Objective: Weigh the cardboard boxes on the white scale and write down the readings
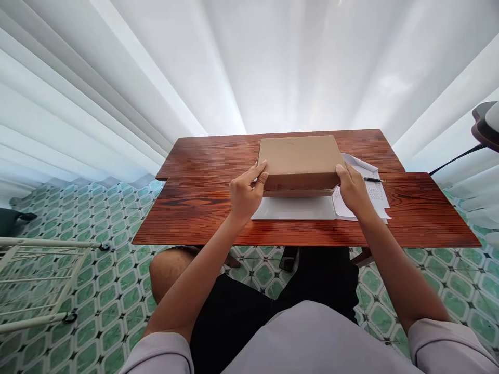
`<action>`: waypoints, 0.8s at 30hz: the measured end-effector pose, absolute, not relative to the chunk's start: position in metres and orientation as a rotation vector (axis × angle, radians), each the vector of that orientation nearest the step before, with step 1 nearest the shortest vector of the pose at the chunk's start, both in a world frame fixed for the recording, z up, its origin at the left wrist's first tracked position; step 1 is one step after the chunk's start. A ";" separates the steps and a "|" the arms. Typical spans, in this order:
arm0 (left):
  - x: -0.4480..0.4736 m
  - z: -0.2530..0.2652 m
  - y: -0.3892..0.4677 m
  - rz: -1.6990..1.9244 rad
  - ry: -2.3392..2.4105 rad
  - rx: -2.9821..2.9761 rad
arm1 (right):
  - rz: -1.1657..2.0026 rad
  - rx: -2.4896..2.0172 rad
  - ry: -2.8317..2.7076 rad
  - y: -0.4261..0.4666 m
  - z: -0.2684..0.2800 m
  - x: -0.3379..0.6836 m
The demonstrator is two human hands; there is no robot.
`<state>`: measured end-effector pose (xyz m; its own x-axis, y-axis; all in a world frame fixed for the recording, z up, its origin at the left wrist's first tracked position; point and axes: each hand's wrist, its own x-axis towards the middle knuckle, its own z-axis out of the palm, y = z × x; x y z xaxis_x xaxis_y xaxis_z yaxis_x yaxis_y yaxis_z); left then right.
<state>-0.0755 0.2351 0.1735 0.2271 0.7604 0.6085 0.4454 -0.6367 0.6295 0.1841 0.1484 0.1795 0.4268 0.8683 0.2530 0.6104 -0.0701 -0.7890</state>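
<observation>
Over the table [195,208], your left grip [245,192] and right grip [353,190] clasp the cardboard box [300,156], which uneven pressure could tip onto handwritten papers [376,195].

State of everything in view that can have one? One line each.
Left hand: gripping the box's left side, thumb on top.
Right hand: gripping its right side.
Cardboard box: closed on the sides that show, held in both hands.
Papers: written on, far edge curled.
Pen: lying on the papers; capped or not, cannot tell.
Curtain: drawn, hanging in folds.
</observation>
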 end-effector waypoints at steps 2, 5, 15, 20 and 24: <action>-0.074 0.172 0.234 1.359 1.127 2.184 | 0.364 -1.777 -1.282 0.147 0.178 0.185; -0.073 0.171 0.234 1.362 1.114 2.176 | 0.379 -1.781 -1.282 0.144 0.176 0.186; -0.072 0.167 0.229 1.377 1.137 2.148 | 0.399 -1.781 -1.306 0.142 0.170 0.188; -0.073 0.165 0.226 1.360 1.106 2.135 | 0.375 -1.780 -1.324 0.139 0.167 0.187; -0.078 0.167 0.224 1.291 1.171 2.182 | 0.391 -1.843 -1.352 0.136 0.164 0.190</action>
<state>-0.0777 0.2244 0.1671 0.2443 0.7938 0.5570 0.4776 -0.5984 0.6433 0.1897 0.1359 0.1637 0.3811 0.9021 0.2023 0.6548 -0.1090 -0.7479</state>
